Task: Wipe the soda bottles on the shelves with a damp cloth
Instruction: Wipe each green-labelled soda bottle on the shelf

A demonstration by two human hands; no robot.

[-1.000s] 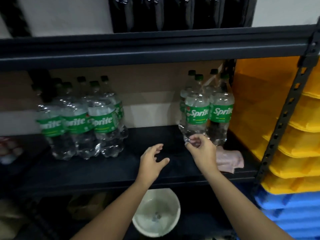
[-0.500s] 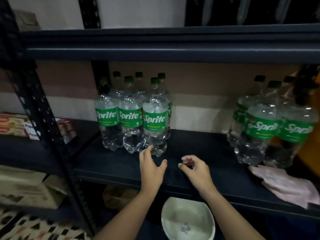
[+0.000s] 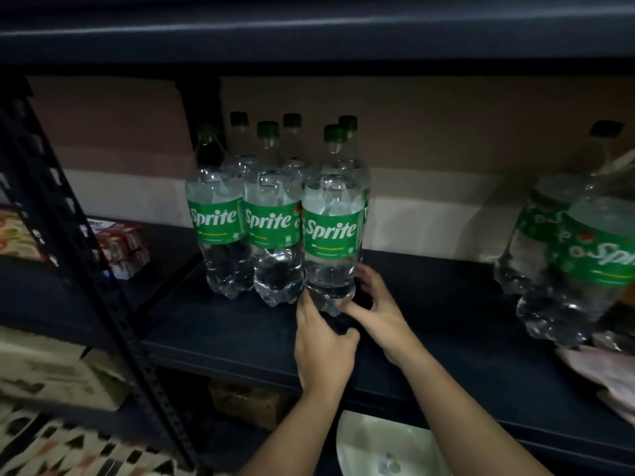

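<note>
Both hands (image 3: 347, 324) now clasp clear ribbed bottle (image 3: 331, 235).

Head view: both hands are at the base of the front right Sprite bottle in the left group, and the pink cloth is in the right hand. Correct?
Not quite. In the head view the left hand and right hand are at the base of that Sprite bottle, but neither holds the pink cloth; it lies on the shelf at far right.

On the shelf (image 3: 240, 334) a bottle cluster (image 3: 275, 218) stands left, more bottles (image 3: 563, 262) far right, a cloth (image 3: 604, 379) before those, a bowl (image 3: 388, 448) below
</note>
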